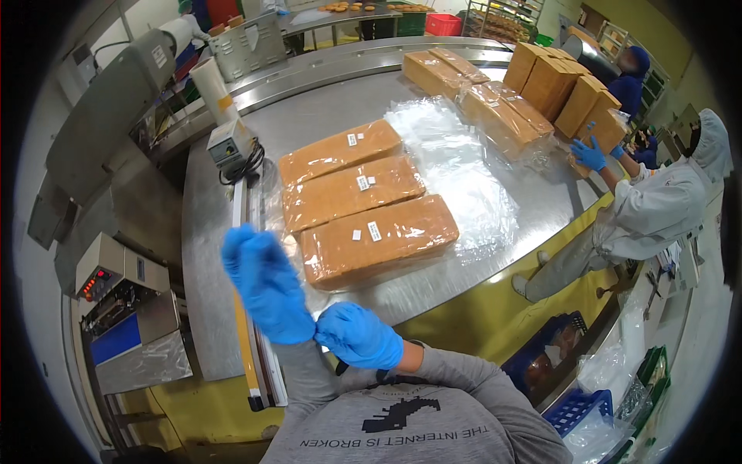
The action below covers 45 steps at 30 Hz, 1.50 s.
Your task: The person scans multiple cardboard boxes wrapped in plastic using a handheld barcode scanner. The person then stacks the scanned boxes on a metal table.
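My left hand, in a blue glove, is raised in front of the sealer bar, its fingers blurred by motion. I see nothing held in it, and how far its fingers are apart is unclear. With fingers bunched, my right hand, also gloved in blue, pinches the cuff of the left glove at the wrist. Just beyond lie three long bread loaves in clear plastic, side by side on the steel table: a near loaf, a middle loaf and a far loaf. Each bears small white labels.
A long bar sealer with its control box stands left of the loaves. Flat clear plastic bags lie to their right. Farther off are more bagged loaves and unbagged loaves, where a co-worker handles one.
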### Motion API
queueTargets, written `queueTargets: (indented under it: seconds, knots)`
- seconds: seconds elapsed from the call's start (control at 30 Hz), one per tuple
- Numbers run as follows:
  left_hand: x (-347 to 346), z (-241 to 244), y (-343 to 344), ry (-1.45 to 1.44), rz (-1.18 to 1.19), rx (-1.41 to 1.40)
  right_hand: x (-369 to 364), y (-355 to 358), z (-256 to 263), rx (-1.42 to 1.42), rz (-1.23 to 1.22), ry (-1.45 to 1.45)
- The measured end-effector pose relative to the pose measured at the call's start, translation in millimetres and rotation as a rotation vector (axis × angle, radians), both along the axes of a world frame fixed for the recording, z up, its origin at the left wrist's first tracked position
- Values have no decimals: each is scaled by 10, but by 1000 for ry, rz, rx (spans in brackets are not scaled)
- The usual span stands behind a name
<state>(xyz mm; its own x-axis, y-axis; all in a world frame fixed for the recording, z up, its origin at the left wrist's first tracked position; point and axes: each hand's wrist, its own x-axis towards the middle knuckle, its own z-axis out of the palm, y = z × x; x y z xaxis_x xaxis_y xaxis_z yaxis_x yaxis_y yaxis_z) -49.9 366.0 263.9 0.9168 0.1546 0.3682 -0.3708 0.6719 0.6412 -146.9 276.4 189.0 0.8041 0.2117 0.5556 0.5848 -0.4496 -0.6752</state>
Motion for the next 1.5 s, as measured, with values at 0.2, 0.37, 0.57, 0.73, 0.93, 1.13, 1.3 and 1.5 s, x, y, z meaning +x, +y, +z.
queueTargets:
  seconds: [0.2,0.37,0.57,0.73,0.93,1.13,1.3,1.5]
  knots:
    - [184,-499,466,-160,-77,133,-223,-586,-729,165,-67,470]
    - [229,-1272,263,298,281,603,-173,-1443,-1316,496,-941,234]
    - [43,-2151,-106,-265,442,1680,473,-2110,-2023,808,-1072,230]
    - [310,-2389,60,-208,545,1677,908,-1815,-1851,926,-850,308]
    - [576,-2451,160,-147,673,1668,877,-2407,-1679,326,-540,383]
    - [293,-1931,-647,119,1002,1808,407,-3643,-1741,-604,-742,538]
    - [-428,-2046,-2509,167,527,1425,-133,-3964,-1624,-575,-356,573]
    - [-515,-2455,-3634,-274,-64,1736,165,-4804,-1571,-321,-364,479]
